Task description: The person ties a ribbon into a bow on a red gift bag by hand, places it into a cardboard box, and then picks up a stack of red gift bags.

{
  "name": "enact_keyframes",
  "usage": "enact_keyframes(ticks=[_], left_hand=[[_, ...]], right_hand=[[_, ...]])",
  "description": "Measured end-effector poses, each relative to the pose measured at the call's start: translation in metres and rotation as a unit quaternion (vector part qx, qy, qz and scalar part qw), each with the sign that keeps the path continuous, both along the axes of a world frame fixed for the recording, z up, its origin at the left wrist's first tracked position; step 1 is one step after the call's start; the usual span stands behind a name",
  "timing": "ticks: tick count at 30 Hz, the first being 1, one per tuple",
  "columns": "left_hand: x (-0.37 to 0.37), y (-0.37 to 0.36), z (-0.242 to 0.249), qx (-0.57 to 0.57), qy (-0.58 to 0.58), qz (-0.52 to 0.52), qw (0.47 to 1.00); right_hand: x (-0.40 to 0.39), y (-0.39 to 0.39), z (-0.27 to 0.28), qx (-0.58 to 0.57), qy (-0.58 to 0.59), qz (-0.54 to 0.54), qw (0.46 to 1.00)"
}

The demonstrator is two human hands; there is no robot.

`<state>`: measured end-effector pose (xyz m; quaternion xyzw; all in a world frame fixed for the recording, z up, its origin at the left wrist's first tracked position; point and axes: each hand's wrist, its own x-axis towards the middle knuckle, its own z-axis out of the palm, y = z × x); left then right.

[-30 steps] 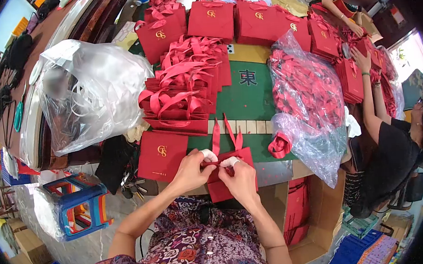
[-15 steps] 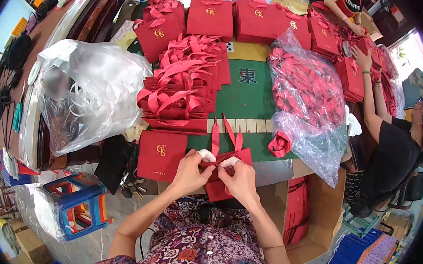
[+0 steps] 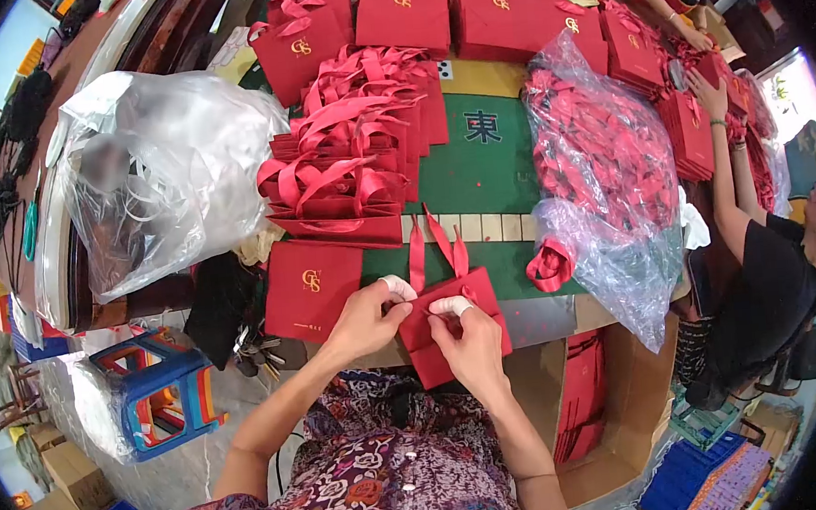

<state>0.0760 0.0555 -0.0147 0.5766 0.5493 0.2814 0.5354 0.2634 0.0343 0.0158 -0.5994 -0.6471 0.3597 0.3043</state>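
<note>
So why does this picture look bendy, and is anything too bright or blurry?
Head view: probably a fisheye lens, black corners; head view: bright opening at right, washed out; head view: white bag blurred near its left side, left hand and right hand fairly clear.

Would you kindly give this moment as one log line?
Left hand: at red gift bag | right hand: on same bag | ribbon handles: pointing away from wearer | gold-logo bag: lying at left

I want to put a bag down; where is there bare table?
Widest: the green tabletop between the ribboned bags on the left and the plastic sack on the right, above the pale strip. Smaller: below that strip, between the held bag and sack. Crowded: the left side and far row of bags.
</note>
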Motion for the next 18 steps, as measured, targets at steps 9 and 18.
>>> enact_keyframes(ticks=[9,18], left_hand=[[0.010,-0.005,0.025,0.091,0.099,-0.007,0.991],[0.019,-0.006,0.030,0.189,0.127,0.011,0.974]], right_hand=[[-0.004,0.005,0.004,-0.025,-0.019,-0.011,0.999],[-0.017,0.004,0.013,0.051,-0.135,0.021,0.989]])
